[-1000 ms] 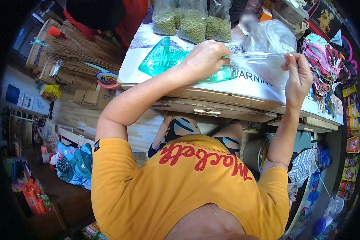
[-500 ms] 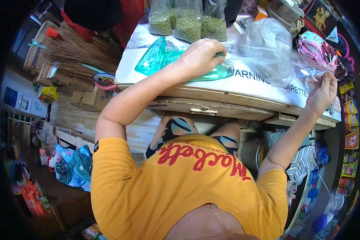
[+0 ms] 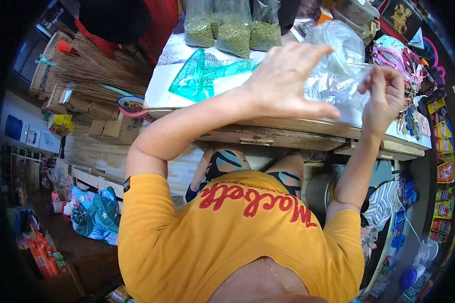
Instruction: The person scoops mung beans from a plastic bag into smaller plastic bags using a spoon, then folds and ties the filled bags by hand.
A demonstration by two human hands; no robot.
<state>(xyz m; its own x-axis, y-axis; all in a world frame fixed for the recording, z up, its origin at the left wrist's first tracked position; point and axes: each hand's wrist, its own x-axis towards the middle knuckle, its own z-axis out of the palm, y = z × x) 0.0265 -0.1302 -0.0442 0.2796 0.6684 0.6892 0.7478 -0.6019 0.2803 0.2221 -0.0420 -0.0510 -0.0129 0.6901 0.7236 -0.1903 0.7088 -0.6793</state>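
My left hand (image 3: pixel 290 83) is raised over the table with thumb and fingers spread wide and nothing gripped. It hides part of a crumpled green plastic bag (image 3: pixel 197 78) on the tabletop. To its right, my right hand (image 3: pixel 384 96) pinches the edge of a clear plastic bag (image 3: pixel 331 86) between thumb and fingers. More bunched clear plastic (image 3: pixel 341 43) lies just behind. At the back of the table stand several clear bags of green beans (image 3: pixel 233 35), filled about partway, apart from both hands.
The white table (image 3: pixel 159 96) has a wooden drawer front (image 3: pixel 253 135) facing me. Stick brooms (image 3: pixel 93 65) and a cardboard box (image 3: pixel 116 126) are at left. Hair ties and a pink patterned bundle (image 3: pixel 397 58) sit at right, near hanging sachets (image 3: pixel 444 171).
My left hand has let go of the clear plastic, opened and moved right. My right hand has come inward to the left, still pinching the bag.
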